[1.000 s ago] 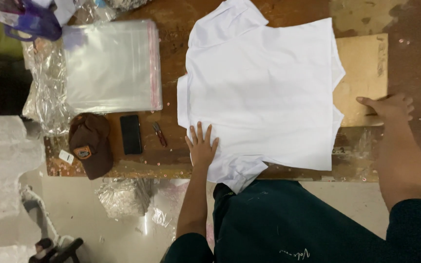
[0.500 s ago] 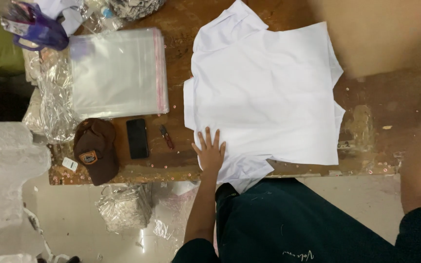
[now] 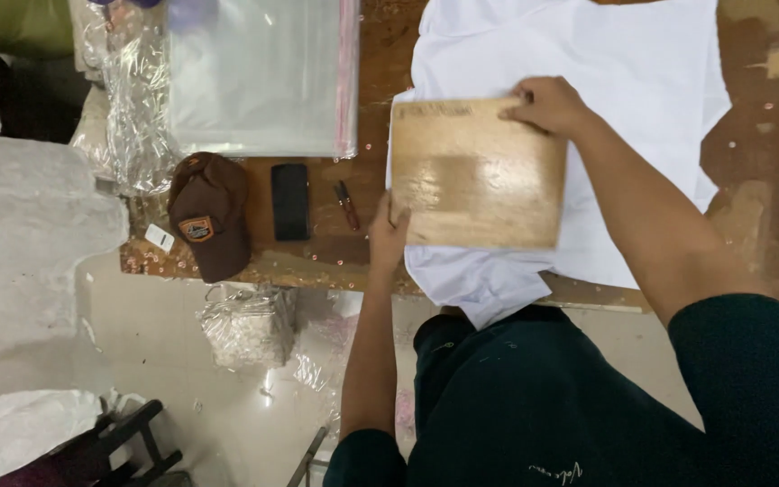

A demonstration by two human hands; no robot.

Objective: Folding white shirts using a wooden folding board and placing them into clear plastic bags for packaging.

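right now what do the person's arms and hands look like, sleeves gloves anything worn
Both hands are bare: no gloves, and no rings or watch that can be made out on the left hand or the right hand. The forearms are uncovered. Short dark green sleeves end near the elbows, part of a dark green top with small pale script near its hem.

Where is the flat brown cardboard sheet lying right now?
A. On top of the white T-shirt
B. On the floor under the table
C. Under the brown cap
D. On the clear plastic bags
A: the flat brown cardboard sheet lies on the white T-shirt, with the right hand on its top edge and the left hand at its left edge.
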